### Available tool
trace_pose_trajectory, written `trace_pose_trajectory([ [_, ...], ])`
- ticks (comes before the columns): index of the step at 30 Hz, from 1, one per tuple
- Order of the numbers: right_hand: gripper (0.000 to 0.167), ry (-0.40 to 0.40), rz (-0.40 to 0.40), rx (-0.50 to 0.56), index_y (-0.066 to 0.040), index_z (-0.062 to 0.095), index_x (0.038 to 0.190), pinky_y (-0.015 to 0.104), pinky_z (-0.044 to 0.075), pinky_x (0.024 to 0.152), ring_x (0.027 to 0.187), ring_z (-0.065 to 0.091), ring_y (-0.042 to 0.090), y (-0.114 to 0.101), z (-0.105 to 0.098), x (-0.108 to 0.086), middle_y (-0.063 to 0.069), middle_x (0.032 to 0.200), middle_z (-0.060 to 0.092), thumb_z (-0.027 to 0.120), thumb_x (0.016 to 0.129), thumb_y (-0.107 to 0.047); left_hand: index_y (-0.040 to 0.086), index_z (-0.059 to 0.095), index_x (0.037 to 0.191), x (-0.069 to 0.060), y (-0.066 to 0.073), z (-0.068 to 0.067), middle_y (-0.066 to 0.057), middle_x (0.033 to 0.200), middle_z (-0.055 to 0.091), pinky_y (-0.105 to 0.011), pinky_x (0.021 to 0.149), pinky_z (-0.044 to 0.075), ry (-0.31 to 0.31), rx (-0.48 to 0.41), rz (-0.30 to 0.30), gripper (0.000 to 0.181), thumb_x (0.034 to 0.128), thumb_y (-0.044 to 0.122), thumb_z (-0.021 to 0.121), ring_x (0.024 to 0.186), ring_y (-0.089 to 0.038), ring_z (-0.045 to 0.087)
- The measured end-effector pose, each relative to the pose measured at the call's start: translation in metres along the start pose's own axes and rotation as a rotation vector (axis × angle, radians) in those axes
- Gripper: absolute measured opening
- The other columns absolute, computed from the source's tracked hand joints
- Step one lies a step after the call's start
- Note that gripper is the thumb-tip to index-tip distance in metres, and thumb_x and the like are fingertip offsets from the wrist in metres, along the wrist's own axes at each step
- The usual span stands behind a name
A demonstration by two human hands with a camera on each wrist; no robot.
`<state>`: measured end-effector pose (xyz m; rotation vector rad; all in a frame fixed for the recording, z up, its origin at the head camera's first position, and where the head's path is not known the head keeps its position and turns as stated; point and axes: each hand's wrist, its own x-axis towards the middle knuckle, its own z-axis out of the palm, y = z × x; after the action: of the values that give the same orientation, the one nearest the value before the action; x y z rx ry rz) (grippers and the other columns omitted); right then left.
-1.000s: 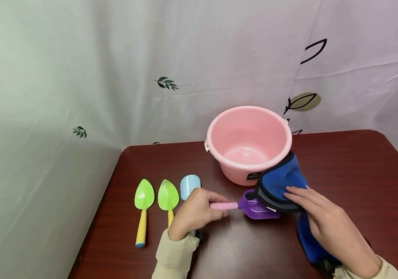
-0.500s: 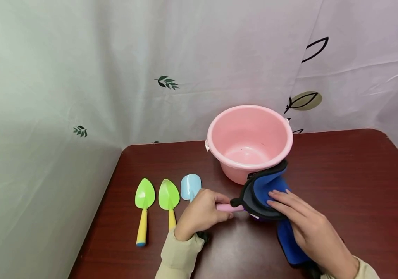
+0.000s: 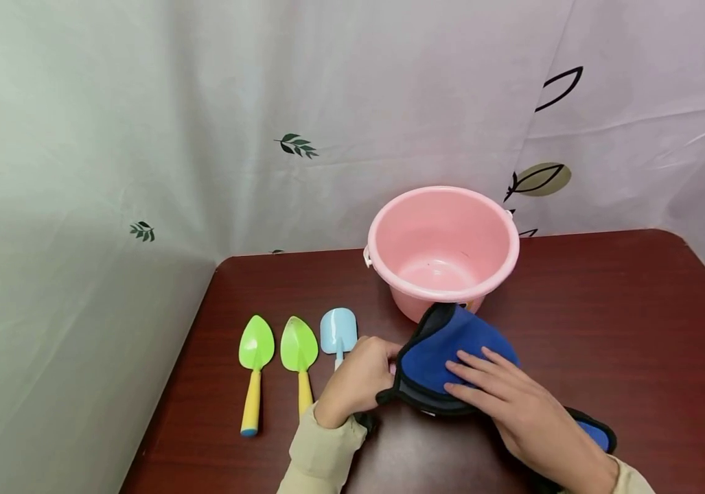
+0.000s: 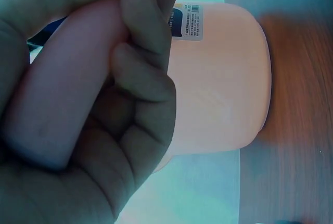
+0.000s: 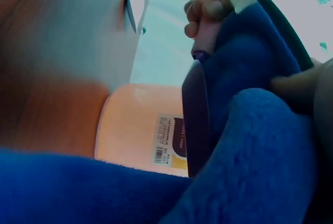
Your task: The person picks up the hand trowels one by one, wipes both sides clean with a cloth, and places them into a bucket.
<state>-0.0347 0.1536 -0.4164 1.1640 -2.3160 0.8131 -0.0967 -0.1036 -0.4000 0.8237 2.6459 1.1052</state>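
We have a toy shovel in hand, its pink handle (image 4: 62, 83) wrapped by the curled fingers of our left hand (image 3: 358, 381). Its purple blade (image 5: 195, 125) lies against a blue cloth (image 3: 463, 350) with black edging, and in the head view the cloth hides the blade completely; only the right wrist view shows a purple edge along the fabric. We hold the shovel and cloth just in front of the pink bucket, near the middle of the table.

Our right hand (image 3: 522, 405) rests on top of the cloth, fingers straight and a little spread; we cannot tell from the head view where its thumb lies. More blue fabric (image 3: 596, 436) shows beyond that hand, near the right sleeve.

Behind the cloth stands the pink bucket (image 3: 441, 233), upright, with a printed label (image 5: 169, 139) on its outer wall. To the left of our left hand lie 2 green trowels (image 3: 299, 346) with yellow handles, side by side and apart, and 1 light-blue shovel (image 3: 338, 329) whose lower part the hand covers.

The table (image 3: 611, 329) is dark reddish-brown wood, and a pale curtain (image 3: 389, 89) with leaf prints hangs behind it.
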Motion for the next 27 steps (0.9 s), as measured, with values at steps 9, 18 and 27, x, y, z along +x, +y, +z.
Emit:
trace_pose_trajectory([
  [9, 0.042, -0.176, 0.058, -0.069, -0.021, 0.056, 0.145, 0.036, 0.007, 0.123, 0.140, 0.044, 0.022, 0.003, 0.005, -0.006, 0.001, 0.150, 0.050, 0.041, 0.109, -0.036, 0.020, 0.067, 0.068, 0.000, 0.002, -0.001, 0.014, 0.052, 0.045, -0.016, 0.052, 0.032, 0.004, -0.003, -0.004, 0.025, 0.0862, 0.003, 0.067, 0.051, -0.001, 0.042],
  [18, 0.057, -0.212, 0.117, -0.062, -0.021, 0.055, 0.145, 0.036, 0.005, 0.123, 0.142, 0.042, 0.020, 0.004, 0.007, -0.008, -0.001, 0.152, 0.049, 0.073, 0.091, -0.030, 0.021, 0.073, 0.072, -0.003, 0.005, -0.002, 0.015, 0.052, 0.049, -0.017, 0.049, 0.033, 0.012, -0.035, -0.051, 0.018, 0.0850, 0.007, 0.073, 0.049, -0.001, 0.043],
  [27, 0.042, -0.111, 0.056, -0.080, -0.017, 0.066, 0.135, 0.037, 0.014, 0.121, 0.134, 0.051, 0.022, 0.012, 0.006, -0.008, 0.001, 0.146, 0.056, 0.043, 0.108, -0.040, 0.021, 0.072, 0.068, -0.001, 0.002, 0.000, 0.014, 0.053, 0.051, -0.016, 0.049, 0.034, 0.036, -0.064, -0.035, 0.020, 0.0800, 0.006, 0.076, 0.051, -0.001, 0.044],
])
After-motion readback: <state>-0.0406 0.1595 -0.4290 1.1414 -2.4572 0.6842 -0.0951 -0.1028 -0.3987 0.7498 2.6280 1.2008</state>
